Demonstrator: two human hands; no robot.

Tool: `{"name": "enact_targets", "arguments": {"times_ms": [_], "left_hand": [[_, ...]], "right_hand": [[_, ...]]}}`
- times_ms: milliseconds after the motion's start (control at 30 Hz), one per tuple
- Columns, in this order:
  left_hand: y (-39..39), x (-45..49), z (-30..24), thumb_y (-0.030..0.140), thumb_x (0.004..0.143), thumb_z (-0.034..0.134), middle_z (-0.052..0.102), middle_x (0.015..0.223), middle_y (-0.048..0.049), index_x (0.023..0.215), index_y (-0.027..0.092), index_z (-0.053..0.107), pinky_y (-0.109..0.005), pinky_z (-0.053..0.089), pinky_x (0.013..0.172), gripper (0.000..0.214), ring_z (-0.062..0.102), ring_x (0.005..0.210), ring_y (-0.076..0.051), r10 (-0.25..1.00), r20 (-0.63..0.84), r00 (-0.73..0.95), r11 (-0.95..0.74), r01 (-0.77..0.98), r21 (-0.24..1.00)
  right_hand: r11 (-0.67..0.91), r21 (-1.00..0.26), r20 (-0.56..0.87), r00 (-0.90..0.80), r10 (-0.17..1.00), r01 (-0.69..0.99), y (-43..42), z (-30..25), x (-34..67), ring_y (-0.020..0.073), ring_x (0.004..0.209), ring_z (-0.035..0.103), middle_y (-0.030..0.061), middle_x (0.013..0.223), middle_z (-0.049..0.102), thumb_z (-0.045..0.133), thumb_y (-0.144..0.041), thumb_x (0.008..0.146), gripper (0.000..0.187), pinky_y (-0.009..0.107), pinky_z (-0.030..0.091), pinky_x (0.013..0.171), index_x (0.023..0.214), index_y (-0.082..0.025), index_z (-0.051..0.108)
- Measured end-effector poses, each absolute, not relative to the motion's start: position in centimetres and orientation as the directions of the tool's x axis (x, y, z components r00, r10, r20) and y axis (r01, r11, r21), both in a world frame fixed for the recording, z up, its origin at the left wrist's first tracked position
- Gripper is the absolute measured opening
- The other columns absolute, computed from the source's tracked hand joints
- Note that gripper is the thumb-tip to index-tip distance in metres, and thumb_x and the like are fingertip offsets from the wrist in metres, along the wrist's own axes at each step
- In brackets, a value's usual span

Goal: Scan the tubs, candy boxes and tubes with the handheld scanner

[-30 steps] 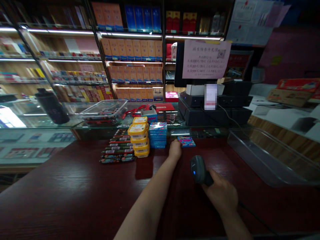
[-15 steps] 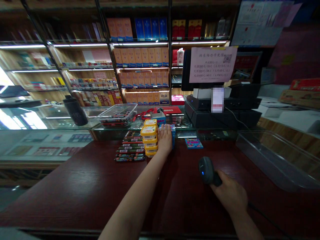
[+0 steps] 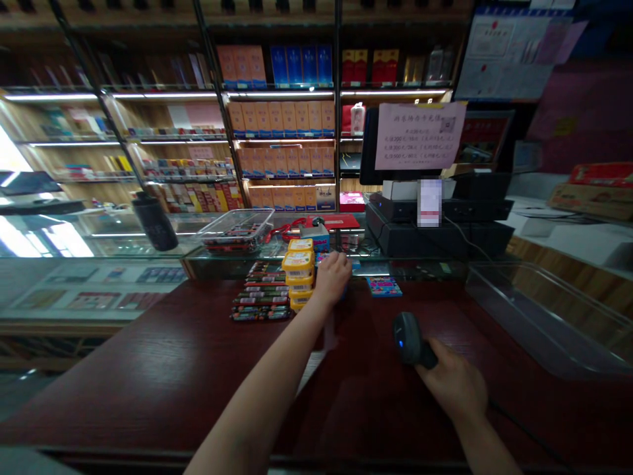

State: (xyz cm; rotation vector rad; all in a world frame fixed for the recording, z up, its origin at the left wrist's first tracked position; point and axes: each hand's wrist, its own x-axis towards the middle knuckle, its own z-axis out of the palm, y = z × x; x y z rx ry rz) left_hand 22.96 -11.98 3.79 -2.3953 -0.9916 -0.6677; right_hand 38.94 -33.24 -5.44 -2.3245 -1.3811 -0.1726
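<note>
My left hand reaches forward over a stack of small blue packets, with its fingers bent down around them; the hand hides most of the stack. Close on its left stand yellow-lidded tubs, piled in a column. Rows of dark stick-shaped packages lie left of the tubs. My right hand is closed around the handle of a black barcode scanner, whose blue light is on. A single colourful flat packet lies on the counter beyond the scanner.
The dark red wooden counter meets a glass display case behind. A clear tray stands at right, another clear box at back left. A black bottle and the register equipment stand beyond; the scanner's cable trails right.
My left hand has shifted slightly right, and its fingers have gone from stretched out to bent over the blue packets. The right hand and scanner have stayed in place.
</note>
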Motion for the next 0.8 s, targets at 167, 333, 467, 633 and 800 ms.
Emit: {"name": "enact_targets", "arguments": {"times_ms": [167, 333, 467, 633, 800], "left_hand": [[-15.8, 21.6, 1.6, 0.020, 0.084, 0.051, 0.058, 0.091, -0.0065, 0.088, 0.018, 0.058, -0.033, 0.044, 0.079, 0.008, 0.053, 0.090, -0.021, 0.620, 0.742, 0.255, -0.677, 0.651, 0.342], [-17.5, 20.9, -4.2, 0.040, 0.068, 0.069, 0.059, 0.072, -0.0002, 0.082, 0.016, 0.056, -0.031, 0.052, 0.063, 0.031, 0.058, 0.067, -0.015, 0.967, 0.251, 0.053, -0.236, -0.198, 0.951], [-18.1, 20.6, -7.0, 0.036, 0.055, 0.081, 0.065, 0.082, -0.0029, 0.089, 0.014, 0.056, -0.035, 0.057, 0.070, 0.048, 0.064, 0.072, -0.015, 0.990, 0.058, 0.125, 0.010, -0.487, 0.873], [-18.2, 20.5, -7.5, 0.028, 0.052, 0.084, 0.067, 0.096, -0.0058, 0.099, 0.015, 0.056, -0.041, 0.054, 0.085, 0.056, 0.066, 0.087, -0.019, 0.987, 0.096, 0.131, -0.001, -0.590, 0.807], [-17.9, 20.4, -8.1, 0.028, 0.052, 0.085, 0.066, 0.101, -0.0073, 0.103, 0.015, 0.054, -0.043, 0.052, 0.088, 0.061, 0.065, 0.092, -0.021, 0.986, 0.110, 0.124, -0.015, -0.595, 0.804]], "right_hand": [[-0.398, -0.278, 0.339, 0.477, 0.811, 0.874, -33.4, -5.6, 38.9, 0.0223, 0.079, 0.067, 0.0024, 0.091, 0.072, 0.046, -0.033, 0.083, 0.026, 0.032, 0.041, 0.061, 0.104, -0.028, 0.061], [-0.374, -0.290, 0.329, 0.459, 0.825, 0.881, -33.5, -5.6, 38.7, 0.0226, 0.080, 0.067, 0.0021, 0.089, 0.072, 0.047, -0.034, 0.083, 0.026, 0.032, 0.042, 0.062, 0.103, -0.027, 0.061], [-0.335, -0.281, 0.315, 0.416, 0.853, 0.899, -33.6, -5.5, 38.3, 0.0229, 0.081, 0.067, 0.0024, 0.092, 0.072, 0.047, -0.034, 0.083, 0.026, 0.031, 0.042, 0.062, 0.103, -0.027, 0.061], [-0.291, -0.446, 0.245, 0.428, 0.870, 0.847, -33.5, -5.1, 38.0, 0.0262, 0.077, 0.067, 0.0038, 0.083, 0.072, 0.054, -0.040, 0.076, 0.029, 0.032, 0.043, 0.061, 0.100, -0.027, 0.063], [-0.035, -0.815, 0.254, 0.411, 0.875, 0.579, -33.3, -4.3, 36.6, 0.0243, 0.086, 0.067, 0.0072, 0.092, 0.073, 0.063, -0.045, 0.066, 0.039, 0.032, 0.049, 0.074, 0.096, -0.019, 0.065]]}}
